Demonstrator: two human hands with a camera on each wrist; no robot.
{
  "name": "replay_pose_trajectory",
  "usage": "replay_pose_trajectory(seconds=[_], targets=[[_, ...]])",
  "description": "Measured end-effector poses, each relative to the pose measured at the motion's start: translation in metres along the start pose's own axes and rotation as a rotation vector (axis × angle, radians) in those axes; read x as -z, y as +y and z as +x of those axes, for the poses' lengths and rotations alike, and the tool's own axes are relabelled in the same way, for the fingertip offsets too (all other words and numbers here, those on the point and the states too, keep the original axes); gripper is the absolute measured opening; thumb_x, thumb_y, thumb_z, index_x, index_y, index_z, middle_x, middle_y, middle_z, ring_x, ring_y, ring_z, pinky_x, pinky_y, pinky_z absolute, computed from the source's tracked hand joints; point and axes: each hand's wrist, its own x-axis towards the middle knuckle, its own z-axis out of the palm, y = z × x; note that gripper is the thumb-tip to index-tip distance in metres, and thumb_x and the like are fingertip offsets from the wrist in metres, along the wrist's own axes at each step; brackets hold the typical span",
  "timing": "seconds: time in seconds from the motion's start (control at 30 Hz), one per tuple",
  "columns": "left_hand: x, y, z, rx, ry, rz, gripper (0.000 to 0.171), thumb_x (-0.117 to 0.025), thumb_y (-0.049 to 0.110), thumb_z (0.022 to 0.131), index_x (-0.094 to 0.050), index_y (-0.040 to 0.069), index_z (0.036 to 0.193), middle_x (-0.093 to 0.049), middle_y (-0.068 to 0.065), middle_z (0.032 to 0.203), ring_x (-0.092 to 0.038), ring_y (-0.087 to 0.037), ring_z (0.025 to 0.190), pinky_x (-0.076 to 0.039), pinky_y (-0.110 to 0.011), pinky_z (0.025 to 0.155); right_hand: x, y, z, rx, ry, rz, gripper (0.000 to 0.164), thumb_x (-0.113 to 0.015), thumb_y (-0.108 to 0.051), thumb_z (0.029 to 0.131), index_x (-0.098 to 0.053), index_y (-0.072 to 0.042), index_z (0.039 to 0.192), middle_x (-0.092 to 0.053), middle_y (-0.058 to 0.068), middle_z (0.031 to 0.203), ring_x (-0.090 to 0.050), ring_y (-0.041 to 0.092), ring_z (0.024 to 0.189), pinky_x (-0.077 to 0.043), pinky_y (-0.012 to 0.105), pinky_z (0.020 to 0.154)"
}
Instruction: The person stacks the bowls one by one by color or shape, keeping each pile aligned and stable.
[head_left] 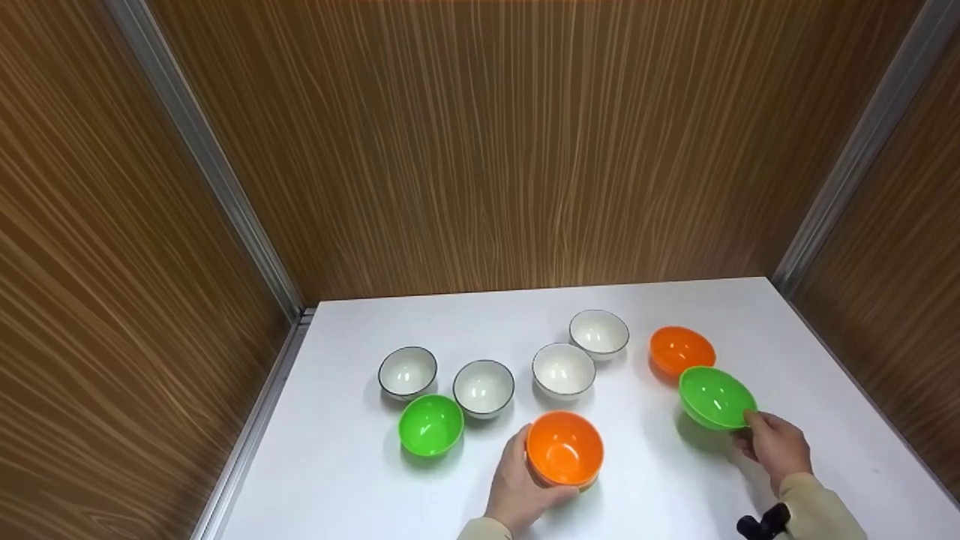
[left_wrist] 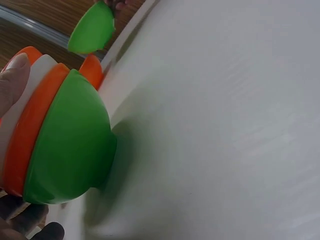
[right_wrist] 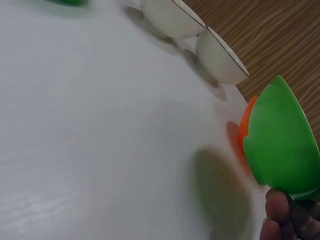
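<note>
Standing one inside another, four bowls were found nested as a stack (head_left: 565,448) near the front of the white table (head_left: 322,480); orange was noted uppermost, then white, then orange, with a green lowest bowl (left_wrist: 70,145) at the base. The stack was grasped by the left hand (head_left: 521,484), its thumb and fingers being curled about the upper walls, presumably so that the nested bowls were kept from shifting; whether the base was borne wholly by the table could not be told.

A single green bowl (head_left: 716,397) was held mouth upward above the table at the right, its shadow being seen apart from it; it was pinched at its near edge between the thumb and fingers of the right hand (head_left: 780,446), a hold by which, it was judged, the underside was left unobstructed. An orange bowl (head_left: 681,350) was observed just behind it; four white bowls (head_left: 484,388) and a second green bowl (head_left: 431,425) were set out separately, mouths upward, apparently for easy reach.

As to pose, the left hand was brought in from the front edge and wrapped round the stack's side; the right forearm was extended from the lower right, with the fingers directed inward.
</note>
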Motion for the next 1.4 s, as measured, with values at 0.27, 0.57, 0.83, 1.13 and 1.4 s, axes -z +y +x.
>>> replay_pose_trajectory(seconds=[0.27,0.57,0.83,1.13,1.4], targets=[[0.0,0.0,-0.001,-0.026,0.003,0.025,0.121,-0.076,0.065,0.047,-0.024,0.014,0.143,-0.037,0.003,0.137,-0.037,-0.015,0.124,-0.029,-0.039,0.105,-0.025,-0.035,-0.018,0.111,-0.05,0.007,0.065,-0.037,-0.046,0.095,-0.04,0.009,0.13,-0.063,0.009,0.091,-0.058,0.014,0.076,-0.052,0.023,0.069],[0.002,0.001,-0.001,-0.043,0.001,0.014,0.12,-0.076,0.065,0.048,-0.023,0.013,0.143,-0.036,0.0,0.138,-0.037,-0.017,0.124,-0.03,-0.041,0.104,-0.064,-0.068,-0.045,0.194,-0.145,0.014,0.053,-0.045,-0.041,0.095,-0.051,0.003,0.122,-0.06,0.009,0.083,-0.057,0.019,0.073,-0.052,0.027,0.069],[0.001,0.0,-0.002,-0.035,-0.002,-0.02,0.12,-0.077,0.063,0.049,-0.023,0.014,0.144,-0.036,-0.001,0.138,-0.037,-0.019,0.124,-0.03,-0.044,0.104,-0.1,-0.087,-0.069,0.266,-0.196,0.041,0.04,-0.052,-0.033,0.093,-0.058,0.002,0.11,-0.061,0.01,0.077,-0.057,0.021,0.065,-0.052,0.029,0.062],[0.006,0.007,-0.004,-0.035,-0.003,0.031,0.123,-0.077,0.065,0.048,-0.018,0.015,0.145,-0.031,-0.002,0.141,-0.034,-0.02,0.126,-0.028,-0.045,0.105,-0.129,-0.094,-0.08,0.344,-0.178,-0.141,0.02,-0.052,-0.022,0.093,-0.061,-0.005,0.096,-0.061,0.003,0.068,-0.057,0.018,0.059,-0.051,0.028,0.053],[0.012,0.025,-0.007,-0.111,0.051,0.093,0.116,-0.073,0.071,0.048,-0.023,0.024,0.142,-0.029,0.006,0.14,-0.032,-0.012,0.125,-0.031,-0.039,0.103,-0.145,-0.092,-0.082,0.518,-0.038,-0.356,0.014,-0.053,-0.017,0.091,-0.064,-0.012,0.084,-0.053,-0.005,0.061,-0.047,0.011,0.055,-0.042,0.025,0.048]])
